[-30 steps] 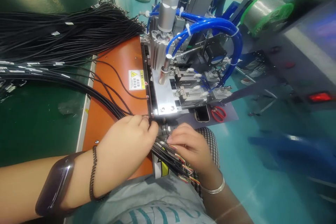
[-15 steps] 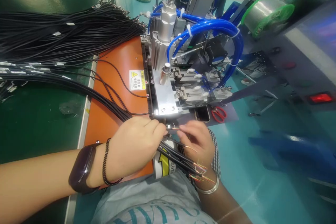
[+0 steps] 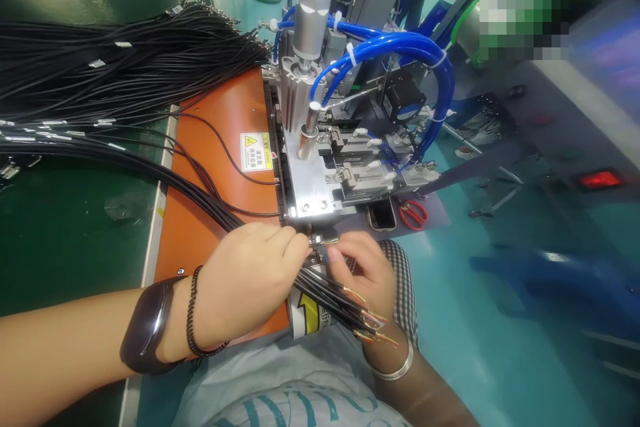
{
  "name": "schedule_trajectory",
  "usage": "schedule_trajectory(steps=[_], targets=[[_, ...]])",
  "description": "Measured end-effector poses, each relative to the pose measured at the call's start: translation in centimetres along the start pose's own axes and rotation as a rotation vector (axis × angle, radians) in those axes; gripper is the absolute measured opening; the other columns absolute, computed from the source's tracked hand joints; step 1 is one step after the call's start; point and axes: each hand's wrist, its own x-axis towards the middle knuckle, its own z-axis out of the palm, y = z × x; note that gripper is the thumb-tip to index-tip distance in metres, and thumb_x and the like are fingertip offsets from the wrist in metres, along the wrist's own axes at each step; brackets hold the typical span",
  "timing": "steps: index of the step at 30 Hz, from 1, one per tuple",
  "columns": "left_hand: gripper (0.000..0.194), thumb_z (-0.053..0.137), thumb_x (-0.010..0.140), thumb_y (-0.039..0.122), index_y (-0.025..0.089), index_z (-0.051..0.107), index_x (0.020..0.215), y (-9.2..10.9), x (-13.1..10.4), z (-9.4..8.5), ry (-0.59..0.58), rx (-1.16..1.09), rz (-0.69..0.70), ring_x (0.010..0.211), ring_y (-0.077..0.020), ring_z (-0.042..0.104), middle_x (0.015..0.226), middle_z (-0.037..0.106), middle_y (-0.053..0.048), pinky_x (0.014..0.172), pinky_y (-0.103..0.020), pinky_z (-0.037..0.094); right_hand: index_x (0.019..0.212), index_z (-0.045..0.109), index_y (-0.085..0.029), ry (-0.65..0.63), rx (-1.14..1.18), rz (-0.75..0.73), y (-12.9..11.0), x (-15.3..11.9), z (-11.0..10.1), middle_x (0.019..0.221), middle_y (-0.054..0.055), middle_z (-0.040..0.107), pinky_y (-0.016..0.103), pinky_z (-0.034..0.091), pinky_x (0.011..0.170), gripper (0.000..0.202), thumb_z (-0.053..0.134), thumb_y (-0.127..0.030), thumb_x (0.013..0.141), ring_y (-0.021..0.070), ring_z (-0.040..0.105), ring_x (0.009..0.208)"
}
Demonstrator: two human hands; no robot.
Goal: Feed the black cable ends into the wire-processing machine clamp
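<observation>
My left hand [image 3: 255,270] is closed round a bundle of thin black cables [image 3: 187,190], whose stripped ends [image 3: 373,323] fan out below my right hand with thin coloured wires showing. Its fingertips also hold the end of a single cable, mostly hidden by the hand. My right hand [image 3: 367,273] pinches the thin coloured wires [image 3: 330,240] of that cable, level with a small metal fixture [image 3: 317,247] at the front of the press [image 3: 313,180]. Whether the wires touch the fixture, I cannot tell.
Under the cables is an orange machine cover [image 3: 220,147] with a warning label [image 3: 255,152]. A large heap of black cables [image 3: 125,67] lies behind it. Blue air hoses [image 3: 415,47] arch over the press. Red-handled snips [image 3: 414,215] and a phone [image 3: 383,215] lie to the right.
The press's top nut and guide post have risen, baring more rod. My right fingers have shifted slightly left with the wires, closer to my left fingertips. The view has moved slightly.
</observation>
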Motion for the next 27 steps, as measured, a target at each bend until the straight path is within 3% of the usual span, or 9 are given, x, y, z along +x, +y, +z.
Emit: schedule_trajectory(steps=[9, 15, 19, 23, 27], targets=[[0.014, 0.049, 0.079, 0.007, 0.017, 0.057, 0.079, -0.1, 0.3, -0.1, -0.024, 0.010, 0.045, 0.064, -0.0214, 0.054, 0.068, 0.054, -0.001, 0.057, -0.036, 0.048, 0.080, 0.067, -0.021, -0.195, -0.051, -0.146, 0.2, 1.5, -0.6, 0.079, 0.002, 0.066, 0.033, 0.046, 0.076, 0.015, 0.054, -0.017, 0.087, 0.0170, 0.057, 0.080], [0.010, 0.053, 0.077, 0.009, 0.017, 0.056, 0.074, -0.2, 0.2, -0.2, -0.038, -0.011, -0.003, 0.063, -0.0218, 0.054, 0.068, 0.055, -0.002, 0.056, -0.037, 0.049, 0.084, 0.068, -0.022, -0.101, 0.145, 0.054, 0.7, 1.2, -0.1, 0.084, 0.001, 0.066, 0.028, 0.048, 0.071, 0.007, 0.064, -0.017, 0.081, 0.0153, 0.060, 0.081], [0.030, 0.053, 0.076, 0.005, 0.012, 0.061, 0.103, 0.2, 0.0, -0.7, -0.155, -0.029, -0.036, 0.077, -0.0238, 0.060, 0.087, 0.062, -0.006, 0.062, -0.038, 0.053, 0.078, 0.067, -0.021, -0.075, 0.168, 0.151, 0.7, 1.1, 0.4, 0.082, 0.001, 0.065, 0.026, 0.046, 0.071, 0.006, 0.063, -0.017, 0.081, 0.0144, 0.059, 0.078], [0.037, 0.051, 0.076, 0.003, 0.010, 0.059, 0.112, 0.2, 0.1, -0.9, -0.208, 0.014, -0.018, 0.077, -0.0239, 0.060, 0.088, 0.061, -0.008, 0.064, -0.038, 0.053, 0.074, 0.064, -0.019, -0.184, 0.179, 0.331, 1.3, 1.5, 0.0, 0.072, -0.001, 0.061, 0.024, 0.043, 0.064, 0.009, 0.064, -0.024, 0.081, 0.0127, 0.054, 0.068], [0.031, 0.053, 0.078, 0.007, 0.018, 0.062, 0.106, -0.1, 0.2, -0.3, -0.217, 0.033, 0.012, 0.073, -0.0232, 0.057, 0.083, 0.059, -0.005, 0.064, -0.038, 0.050, 0.074, 0.059, -0.018, -0.321, 0.234, 0.495, 1.8, 1.7, -0.5, 0.069, -0.002, 0.055, 0.023, 0.039, 0.059, 0.015, 0.061, -0.031, 0.082, 0.0118, 0.048, 0.064]])
